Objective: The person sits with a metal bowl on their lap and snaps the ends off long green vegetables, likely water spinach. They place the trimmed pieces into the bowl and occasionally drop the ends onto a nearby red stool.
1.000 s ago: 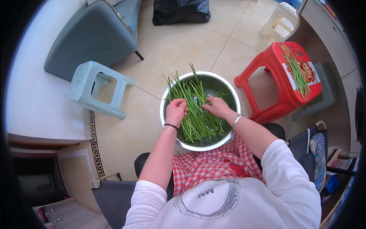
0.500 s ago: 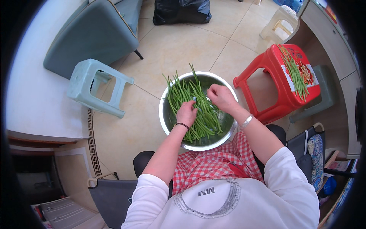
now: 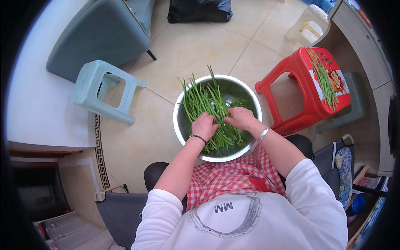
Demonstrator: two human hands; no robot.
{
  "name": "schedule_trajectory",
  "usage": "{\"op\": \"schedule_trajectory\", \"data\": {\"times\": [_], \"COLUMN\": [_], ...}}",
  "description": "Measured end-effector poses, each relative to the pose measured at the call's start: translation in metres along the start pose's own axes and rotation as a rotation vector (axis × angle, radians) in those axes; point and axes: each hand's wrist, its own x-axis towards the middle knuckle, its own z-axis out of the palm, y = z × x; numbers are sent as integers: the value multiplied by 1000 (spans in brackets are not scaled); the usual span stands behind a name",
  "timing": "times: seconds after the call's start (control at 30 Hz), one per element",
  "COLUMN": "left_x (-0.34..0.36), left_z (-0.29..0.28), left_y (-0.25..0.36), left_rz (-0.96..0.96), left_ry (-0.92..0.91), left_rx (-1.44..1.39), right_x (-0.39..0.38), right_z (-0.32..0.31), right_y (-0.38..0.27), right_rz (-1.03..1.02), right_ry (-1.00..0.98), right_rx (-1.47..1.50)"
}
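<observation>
A wide metal basin (image 3: 256, 93) stands between my knees, with long green vegetable stalks (image 3: 196, 96) lying lengthwise in it. Several of their tips reach past its far rim. My left hand (image 3: 204, 126) is closed on stalks in the middle of the bunch, its fingers partly hidden among them. Over the bunch's right side is my right hand (image 3: 241, 118), fingers bent and pinched at a stalk; the exact grip is partly hidden. Just beyond it, a small heap of fine green trimmings (image 3: 239, 103) lies against the basin's right inner wall.
On the right, a red plastic stool (image 3: 287, 71) carries more green stalks (image 3: 325, 79). A pale blue stool (image 3: 93, 83) stands at left, near a blue-grey armchair (image 3: 100, 37). A black plastic bag (image 3: 200, 10) sits on the floor ahead. A cabinet (image 3: 366, 41) borders the right.
My right hand has come down and toward me, from above the basin's right side to the stalks. My left hand has stayed on the bunch, moving slightly.
</observation>
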Motion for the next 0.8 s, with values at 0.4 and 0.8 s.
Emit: {"op": "schedule_trajectory", "data": {"times": [0.4, 0.8], "left_x": [3, -1], "left_z": [18, -98], "left_y": [-4, 46], "left_rz": [58, 195], "left_ry": [86, 65], "left_rx": [8, -1173], "right_x": [4, -30], "right_z": [11, -99], "right_y": [3, 13], "right_rz": [-226, -65], "right_ry": [109, 465], "right_rx": [-148, 322]}}
